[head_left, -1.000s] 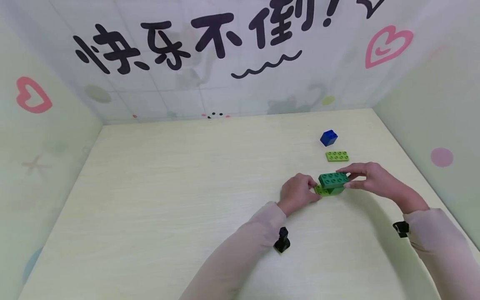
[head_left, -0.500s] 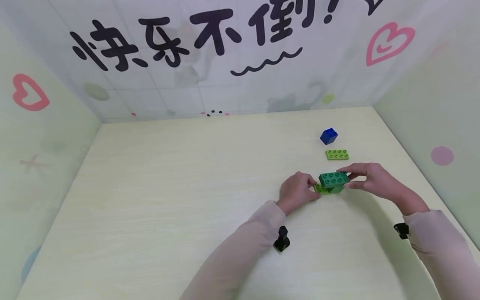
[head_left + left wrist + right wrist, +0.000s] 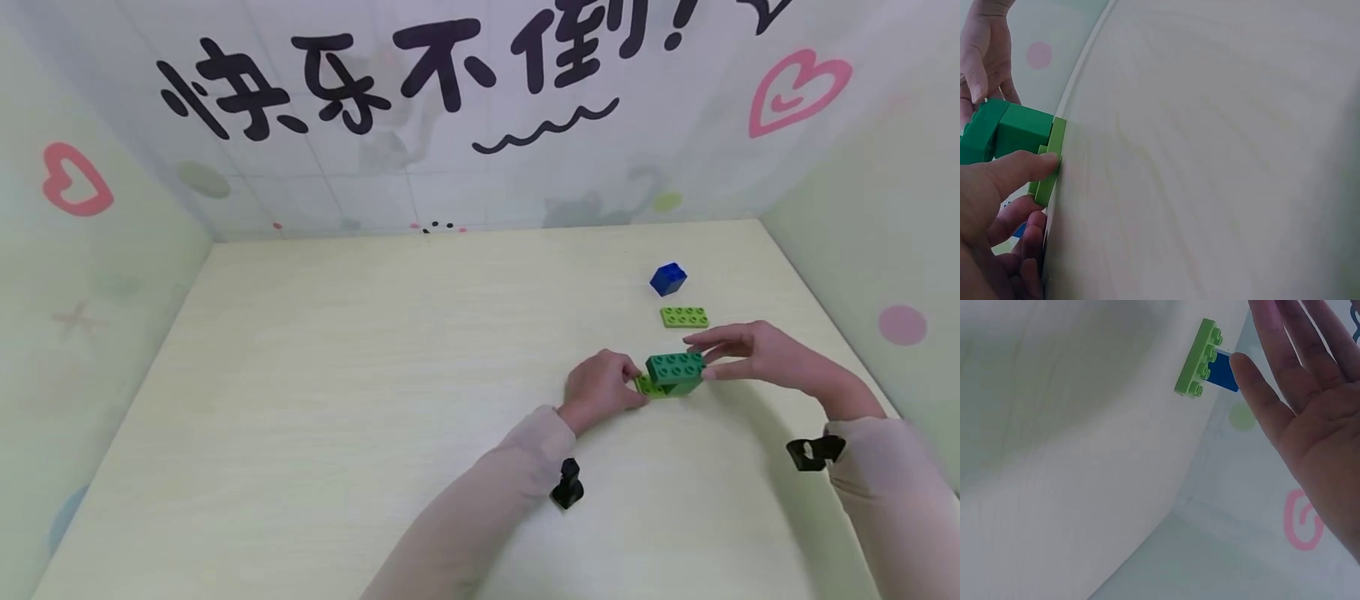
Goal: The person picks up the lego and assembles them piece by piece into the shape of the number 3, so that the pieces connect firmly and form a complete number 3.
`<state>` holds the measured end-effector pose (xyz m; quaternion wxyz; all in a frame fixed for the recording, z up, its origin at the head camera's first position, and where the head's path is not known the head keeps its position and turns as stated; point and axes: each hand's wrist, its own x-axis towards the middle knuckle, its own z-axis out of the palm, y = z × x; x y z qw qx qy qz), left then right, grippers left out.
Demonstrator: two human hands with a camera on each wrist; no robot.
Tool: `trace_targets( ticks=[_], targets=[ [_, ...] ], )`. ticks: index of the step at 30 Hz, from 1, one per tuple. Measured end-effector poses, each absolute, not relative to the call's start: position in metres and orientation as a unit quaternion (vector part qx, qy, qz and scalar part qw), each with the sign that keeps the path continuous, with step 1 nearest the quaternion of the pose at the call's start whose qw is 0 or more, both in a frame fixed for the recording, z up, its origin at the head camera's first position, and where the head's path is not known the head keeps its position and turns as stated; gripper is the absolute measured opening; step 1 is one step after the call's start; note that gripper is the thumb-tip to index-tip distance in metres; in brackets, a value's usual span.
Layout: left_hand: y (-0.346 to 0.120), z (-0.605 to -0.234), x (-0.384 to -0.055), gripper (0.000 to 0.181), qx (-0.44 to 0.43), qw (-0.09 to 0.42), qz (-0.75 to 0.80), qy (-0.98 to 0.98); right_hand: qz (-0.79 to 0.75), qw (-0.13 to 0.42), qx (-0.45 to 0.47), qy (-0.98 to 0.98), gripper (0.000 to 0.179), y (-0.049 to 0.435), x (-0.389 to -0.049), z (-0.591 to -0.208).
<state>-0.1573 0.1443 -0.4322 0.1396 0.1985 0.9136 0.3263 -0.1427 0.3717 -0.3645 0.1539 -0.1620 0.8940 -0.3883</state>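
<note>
On the right side of the table, my left hand pinches the left end of a lime-green flat toy brick between thumb and finger. A green brick is stacked on the other end of that flat brick. Topping the stack is a second green brick, which overhangs toward my left hand. My right hand is at the right end of the top brick, fingertips close by it. In the right wrist view its fingers look straight and hold nothing.
Another lime-green flat brick lies just behind the stack, with a blue brick farther back. Printed walls enclose the pale wooden table at the back and both sides. Each wrist carries a black mount.
The right hand has let go of the top green brick and its fingers have straightened slightly. The left hand keeps its pinch. The head view has shifted a little.
</note>
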Motion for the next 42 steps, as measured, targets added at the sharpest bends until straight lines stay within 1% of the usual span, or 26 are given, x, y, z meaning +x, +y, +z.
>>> trace_targets(
  ticks=[5,12,19,28,34,42],
  targets=[
    [0.143,-0.433,-0.157,0.030,0.201,0.137,0.324,0.914,-0.387,0.139,-0.146,0.900,0.043,0.377,-0.157,-0.359],
    [0.142,-0.433,-0.156,0.028,0.194,0.143,0.325,0.915,-0.383,0.114,-0.074,0.914,0.046,0.382,-0.179,-0.353],
    [0.139,-0.432,-0.154,0.029,0.198,0.140,0.327,0.914,-0.365,0.108,-0.065,0.923,0.050,0.382,-0.206,-0.352],
    [0.139,-0.431,-0.153,0.028,0.200,0.133,0.327,0.914,-0.293,0.129,-0.079,0.944,0.053,0.381,-0.239,-0.347],
    [0.139,-0.432,-0.154,0.027,0.198,0.132,0.327,0.915,-0.278,0.145,-0.090,0.945,0.053,0.379,-0.252,-0.344],
    [0.139,-0.430,-0.153,0.028,0.191,0.139,0.317,0.919,-0.275,0.171,-0.086,0.942,0.053,0.379,-0.267,-0.351]
  ],
)
